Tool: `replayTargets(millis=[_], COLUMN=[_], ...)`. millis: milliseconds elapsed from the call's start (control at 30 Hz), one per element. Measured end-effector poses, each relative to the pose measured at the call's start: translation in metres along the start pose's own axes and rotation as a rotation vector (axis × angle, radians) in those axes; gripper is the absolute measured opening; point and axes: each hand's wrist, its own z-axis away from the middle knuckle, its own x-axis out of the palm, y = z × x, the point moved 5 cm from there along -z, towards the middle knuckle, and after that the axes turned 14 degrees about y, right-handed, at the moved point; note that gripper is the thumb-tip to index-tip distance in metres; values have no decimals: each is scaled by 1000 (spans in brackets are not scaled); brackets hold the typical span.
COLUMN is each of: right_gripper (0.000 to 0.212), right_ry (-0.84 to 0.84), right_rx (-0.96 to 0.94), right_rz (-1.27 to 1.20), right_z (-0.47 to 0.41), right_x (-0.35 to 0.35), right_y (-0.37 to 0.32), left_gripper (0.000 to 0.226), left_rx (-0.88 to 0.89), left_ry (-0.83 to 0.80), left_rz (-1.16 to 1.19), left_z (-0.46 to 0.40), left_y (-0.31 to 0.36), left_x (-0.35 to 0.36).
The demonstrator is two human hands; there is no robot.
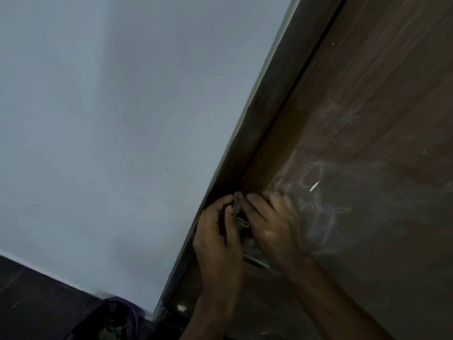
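A brown wooden door (355,143), smeared with pale dust, fills the right side, with a dark door frame (269,106) along its left edge. Both hands meet at that edge low in the view. My left hand (218,239) curls its thumb and fingers round a small greyish metal piece (239,204). My right hand (272,224) lies on the door beside it, its fingers bent toward the same piece and a small metal part (244,223) between the hands. What the piece is stays unclear in the dim light.
A pale blue-grey wall (110,119) covers the left. A dark floor (31,303) runs along the bottom left. A dark bag-like heap (110,322) lies at the foot of the door frame. A metal strip (256,261) shows below my right hand.
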Motion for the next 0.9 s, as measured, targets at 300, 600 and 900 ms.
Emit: replayTargets(millis=[300, 600, 900], right_gripper=[15, 12, 19], right_ry=[193, 445, 385], right_rx=[181, 309, 342], right_rz=[10, 132, 117], right_z=[0, -26, -33], right_x=[-16, -43, -59], right_y=[20, 59, 57], left_gripper=[26, 23, 23], left_rx=[174, 277, 313], left_ry=[-128, -87, -105], left_rz=[-71, -115, -70], left_z=[-9, -21, -19], left_y=[30, 39, 41], left_x=[15, 18, 21])
